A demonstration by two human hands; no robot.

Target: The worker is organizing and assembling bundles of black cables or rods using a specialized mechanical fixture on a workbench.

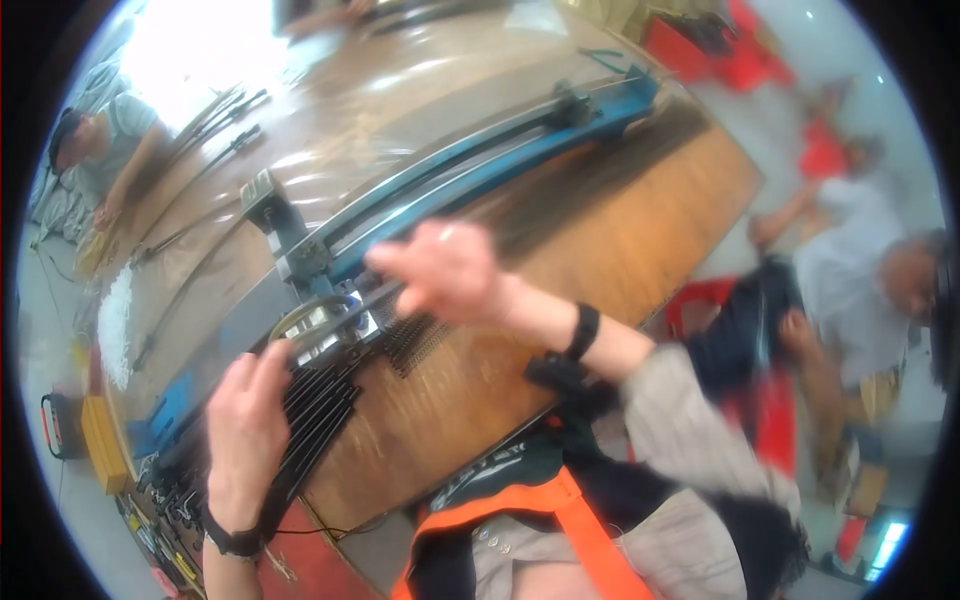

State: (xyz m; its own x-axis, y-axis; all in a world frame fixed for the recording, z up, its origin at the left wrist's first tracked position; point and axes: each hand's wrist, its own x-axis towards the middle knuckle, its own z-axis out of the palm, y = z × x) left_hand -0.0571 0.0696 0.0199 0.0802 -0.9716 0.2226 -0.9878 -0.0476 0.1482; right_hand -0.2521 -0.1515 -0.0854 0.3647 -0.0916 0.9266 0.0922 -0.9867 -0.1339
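A long wooden workbench point(640, 230) carries a blue rail jig point(480, 165) across its top. A bundle of black rods point(315, 420) is laid at the near edge, and the left hand point(245, 425) rests on it with fingers spread flat, nothing clasped. The right hand point(445, 270) is raised over the jig's clamp end point(320, 310); whether something is held cannot be told, because of blur. A finger could be pinched at the clamp, or rods may be pushed off the edge.

Beyond my grip, a long brown wooden workbench point(620, 250) runs toward bright window glare point(200, 50); pale floor point(760, 110) lies right.
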